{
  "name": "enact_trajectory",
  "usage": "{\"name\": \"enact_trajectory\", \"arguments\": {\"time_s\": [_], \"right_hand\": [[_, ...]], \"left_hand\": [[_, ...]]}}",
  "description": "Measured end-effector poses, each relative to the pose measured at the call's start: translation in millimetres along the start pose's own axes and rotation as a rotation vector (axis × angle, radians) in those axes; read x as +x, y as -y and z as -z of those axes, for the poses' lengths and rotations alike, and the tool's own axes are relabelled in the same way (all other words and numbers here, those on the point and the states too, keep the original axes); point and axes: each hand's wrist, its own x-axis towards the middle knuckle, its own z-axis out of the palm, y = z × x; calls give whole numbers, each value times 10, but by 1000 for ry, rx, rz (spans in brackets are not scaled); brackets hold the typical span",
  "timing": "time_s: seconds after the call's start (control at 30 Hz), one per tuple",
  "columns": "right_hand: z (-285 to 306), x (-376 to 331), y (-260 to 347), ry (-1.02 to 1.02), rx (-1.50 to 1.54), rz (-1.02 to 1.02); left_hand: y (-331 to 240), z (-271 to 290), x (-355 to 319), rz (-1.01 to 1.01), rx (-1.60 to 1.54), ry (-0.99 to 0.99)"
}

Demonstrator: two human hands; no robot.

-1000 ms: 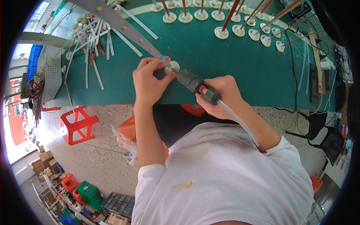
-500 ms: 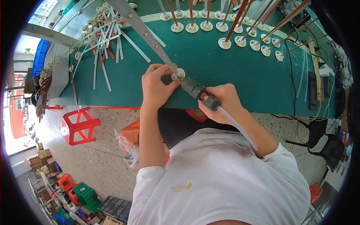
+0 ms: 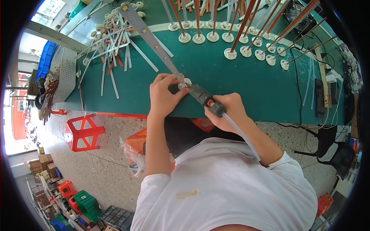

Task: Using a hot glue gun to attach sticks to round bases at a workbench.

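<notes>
My left hand [image 3: 163, 96] pinches a small white round base [image 3: 186, 82] at the near end of a long grey metal strip [image 3: 148, 38] that runs away across the green table [image 3: 216, 73]. My right hand [image 3: 227, 111] grips a dark pneumatic screwdriver [image 3: 204, 98] with a red ring and a pale hose [image 3: 243, 134] trailing back past my arm. The tool's tip rests against the white base. Both hands sit close to the table's near edge.
A loose pile of grey and brown strips [image 3: 111, 46] lies at the far left. Finished strips on white bases [image 3: 231, 38] stand across the back. A perforated metal basket [image 3: 63, 73], a red stool [image 3: 83, 131] and cables with black boxes [image 3: 318, 96] surround the table.
The hands and tool stay together on the strip's end; the view has shifted so they sit lower and more centred. The left fingers have closed more tightly around the white base.
</notes>
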Motion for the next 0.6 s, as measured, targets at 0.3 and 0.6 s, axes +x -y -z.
{"name": "enact_trajectory", "arguments": {"time_s": [0.3, 0.6], "right_hand": [[-63, -173, -74, -70, -87, 73], [-13, -172, -79, 0, -31, 25]], "left_hand": [[-61, 103, -95, -80, 42, 54], [-8, 177, 2, -174, 20, 178]]}}
